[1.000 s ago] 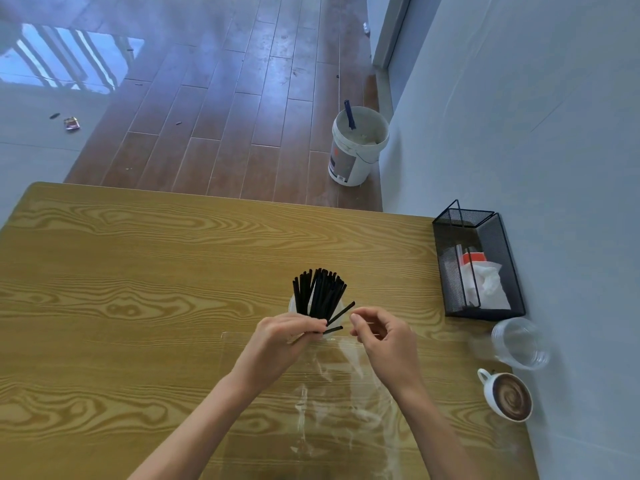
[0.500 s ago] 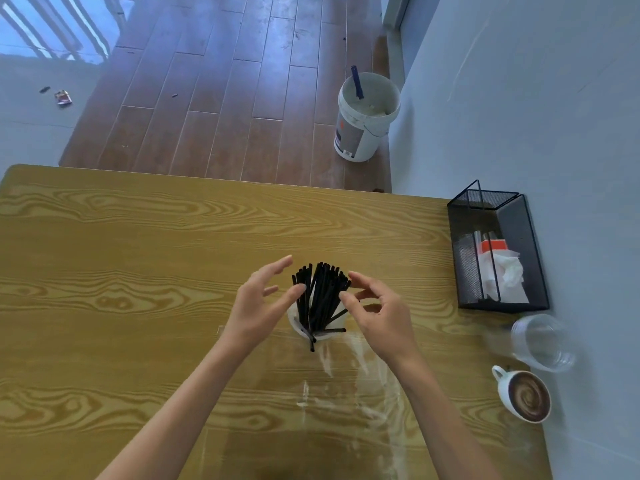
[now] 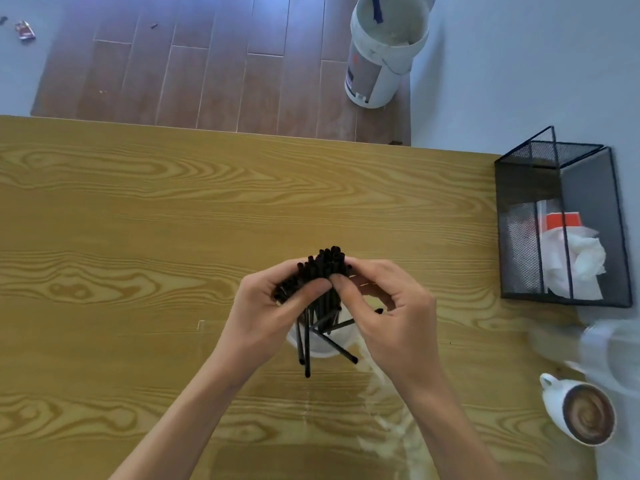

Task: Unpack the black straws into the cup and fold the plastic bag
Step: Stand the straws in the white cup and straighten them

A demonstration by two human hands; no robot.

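A bundle of black straws [image 3: 323, 268] stands in a white cup [image 3: 322, 348] at the middle of the wooden table [image 3: 138, 237]. My left hand [image 3: 273, 313] wraps the bundle from the left and my right hand [image 3: 384, 313] from the right, thumbs meeting in front. A few straws splay out over the cup's near rim. The clear plastic bag [image 3: 391, 427] lies flat and crinkled on the table below the cup, between my forearms.
A black wire-mesh holder [image 3: 561, 223] with white napkins stands at the table's right edge. In front of it are a clear glass cup [image 3: 609, 348] and a white coffee cup [image 3: 578, 410]. A white bucket [image 3: 381, 53] stands on the floor beyond the table.
Both hands moved up from the bag to the cup and closed around the straw bundle. The camera has come closer and tilted further down.
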